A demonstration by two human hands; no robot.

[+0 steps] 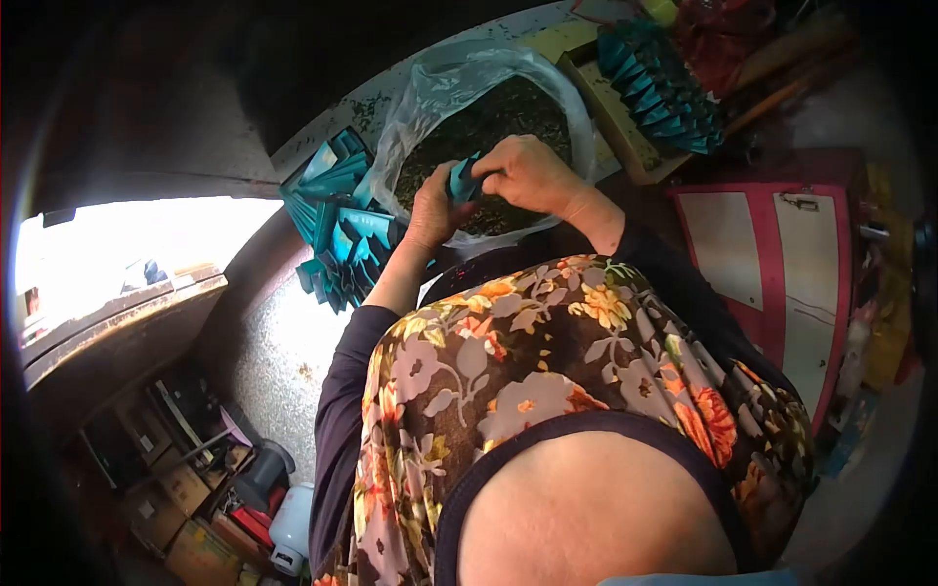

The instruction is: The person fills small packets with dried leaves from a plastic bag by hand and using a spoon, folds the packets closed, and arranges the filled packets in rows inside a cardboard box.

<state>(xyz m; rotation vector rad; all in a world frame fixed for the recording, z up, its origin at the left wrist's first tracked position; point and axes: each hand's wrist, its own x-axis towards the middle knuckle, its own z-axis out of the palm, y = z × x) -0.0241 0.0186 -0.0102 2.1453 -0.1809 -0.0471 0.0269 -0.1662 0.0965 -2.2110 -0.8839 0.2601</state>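
A small teal paper packet (462,180) stands in my left hand (431,206), whose fingers are closed around its side. My right hand (535,176) is curled with its fingertips at the packet's upper right edge; what they pinch, if anything, is hidden. Both hands are over a clear plastic bag (418,90), its mouth spread wide. Inside the bag lies a heap of dark, dried, leaf-like bits (513,109). Left of the bag, next to my left forearm, is a loose pile of folded teal packets (337,220).
Behind to the right, a shallow wooden tray (598,98) has a row of teal packets (653,86) by it. A pink-framed cabinet (757,254) stands at my right. Cardboard boxes (186,483) and a pale gas cylinder (291,527) are at lower left.
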